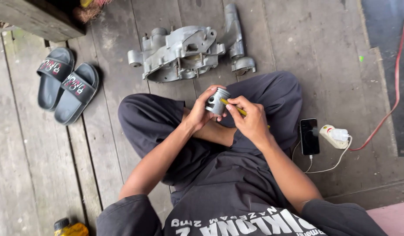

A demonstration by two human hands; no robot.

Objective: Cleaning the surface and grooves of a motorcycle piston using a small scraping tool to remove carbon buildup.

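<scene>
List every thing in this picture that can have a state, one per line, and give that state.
Left hand: closed around the piston.
Piston: held up over the lap, on its side.
Right hand: pinching a yellow tool.
Yellow tool: tip against the piston.
Engine case: lying on the plank floor.
Phone: screen dark, cable plugged in.
Sandals: off, side by side.

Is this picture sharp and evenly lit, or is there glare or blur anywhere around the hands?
Head view: soft, even daylight with only faint shadows; the left hand holding the metal piston and the right hand with the yellow tool look sharp; no strong glare, just a dull sheen on the grey engine casing; the edges bend slightly from the wide lens.
</scene>
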